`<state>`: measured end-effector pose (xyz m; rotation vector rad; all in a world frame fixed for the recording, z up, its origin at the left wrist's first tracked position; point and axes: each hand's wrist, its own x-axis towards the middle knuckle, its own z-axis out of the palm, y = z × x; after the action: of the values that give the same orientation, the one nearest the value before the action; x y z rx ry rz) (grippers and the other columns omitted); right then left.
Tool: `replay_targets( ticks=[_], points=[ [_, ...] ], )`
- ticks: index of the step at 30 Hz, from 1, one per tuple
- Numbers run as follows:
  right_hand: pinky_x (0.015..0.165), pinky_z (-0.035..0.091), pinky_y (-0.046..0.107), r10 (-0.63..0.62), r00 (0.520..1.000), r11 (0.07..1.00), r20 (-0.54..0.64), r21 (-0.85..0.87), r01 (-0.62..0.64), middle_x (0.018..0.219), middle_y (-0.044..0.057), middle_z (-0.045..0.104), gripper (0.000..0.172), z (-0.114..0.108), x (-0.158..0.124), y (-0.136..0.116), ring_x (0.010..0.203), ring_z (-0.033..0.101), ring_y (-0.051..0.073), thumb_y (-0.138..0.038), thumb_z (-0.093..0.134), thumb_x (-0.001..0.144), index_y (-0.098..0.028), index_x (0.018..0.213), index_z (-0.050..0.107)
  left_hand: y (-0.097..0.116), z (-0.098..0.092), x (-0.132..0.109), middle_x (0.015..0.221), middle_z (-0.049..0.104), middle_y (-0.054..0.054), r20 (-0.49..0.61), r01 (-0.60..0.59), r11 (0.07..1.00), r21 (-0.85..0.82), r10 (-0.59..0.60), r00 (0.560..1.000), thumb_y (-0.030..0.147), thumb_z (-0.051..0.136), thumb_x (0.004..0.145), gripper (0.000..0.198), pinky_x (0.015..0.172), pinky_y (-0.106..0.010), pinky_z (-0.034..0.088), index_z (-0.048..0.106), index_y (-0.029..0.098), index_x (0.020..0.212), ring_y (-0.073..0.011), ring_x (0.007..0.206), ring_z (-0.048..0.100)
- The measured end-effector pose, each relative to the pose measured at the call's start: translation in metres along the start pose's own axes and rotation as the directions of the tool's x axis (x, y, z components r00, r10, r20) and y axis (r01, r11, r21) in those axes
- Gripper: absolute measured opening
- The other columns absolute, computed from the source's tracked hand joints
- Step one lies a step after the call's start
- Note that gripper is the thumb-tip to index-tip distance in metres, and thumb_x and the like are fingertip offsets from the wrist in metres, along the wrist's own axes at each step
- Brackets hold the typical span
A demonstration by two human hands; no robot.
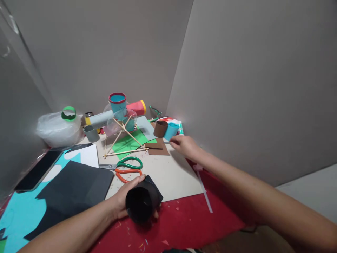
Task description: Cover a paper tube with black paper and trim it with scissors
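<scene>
My left hand (123,198) is closed around a rolled tube of black paper (142,202), held low over the red table edge with its open end facing me. My right hand (185,146) reaches forward to the right. Its fingers are pinched on a thin grey stick (166,142) beside a brown paper piece (158,148). Just beyond it lie a brown paper cup (160,128) and a blue paper cup (171,130), tipped on their sides.
Green-handled scissors (127,163) and orange-handled scissors (127,174) lie in the middle. A stick frame carrying coloured cups (119,119) stands at the back. Black sheets (71,189), cyan paper (21,211), a phone (38,170) and a plastic bag (59,128) are on the left. Grey walls enclose the table.
</scene>
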<state>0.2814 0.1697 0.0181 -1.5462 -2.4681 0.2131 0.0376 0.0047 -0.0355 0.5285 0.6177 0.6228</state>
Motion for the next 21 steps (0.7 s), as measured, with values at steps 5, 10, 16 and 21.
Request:
replay_targets(
  ticks=[5,10,16,21],
  points=[
    [0.090,0.057,0.044,0.178,0.974,0.975,0.141,-0.160,-0.154,0.130,0.010,0.063,0.031,-0.008,0.025,0.049,0.107,0.065,0.024,-0.035,0.062,0.099,-0.020,0.126,0.062,0.001,0.001,0.000,0.067,0.073,-0.020,0.003,0.025,0.998,0.055,-0.025,1.000,0.077,0.058,0.079,0.078,0.055,-0.030,0.050,0.075,0.001,0.079,-0.0240,0.056,0.067],
    [0.089,0.057,0.044,0.234,0.939,0.959,0.250,-0.220,-0.180,0.129,0.009,0.063,0.032,-0.001,0.046,0.053,0.108,0.065,0.024,-0.035,0.064,0.098,-0.020,0.127,0.062,0.000,0.000,0.000,0.066,0.072,-0.019,-0.036,0.087,0.996,0.036,-0.086,0.996,0.078,0.040,0.088,0.085,0.053,-0.027,0.048,0.076,0.001,0.076,-0.0214,0.055,0.067],
    [0.089,0.057,0.045,0.280,0.926,0.953,0.252,-0.186,-0.238,0.129,0.010,0.063,0.035,-0.011,0.045,0.054,0.107,0.065,0.025,-0.035,0.065,0.098,-0.019,0.128,0.061,0.000,-0.003,0.001,0.069,0.073,-0.018,0.039,0.075,0.997,-0.008,-0.075,0.996,0.075,0.041,0.089,0.081,0.058,-0.029,0.048,0.076,0.002,0.080,-0.0223,0.058,0.067],
    [0.074,0.058,0.033,0.254,0.961,0.967,0.110,-0.055,-0.250,0.102,0.005,0.071,0.021,-0.032,0.030,0.067,0.082,0.068,0.016,-0.038,0.061,0.100,-0.019,0.105,0.069,-0.005,-0.006,0.007,0.071,0.073,-0.017,0.101,0.032,0.997,-0.069,-0.025,0.995,0.069,0.037,0.091,0.074,0.070,-0.034,0.050,0.074,0.005,0.084,-0.0256,0.063,0.069]
  ],
)
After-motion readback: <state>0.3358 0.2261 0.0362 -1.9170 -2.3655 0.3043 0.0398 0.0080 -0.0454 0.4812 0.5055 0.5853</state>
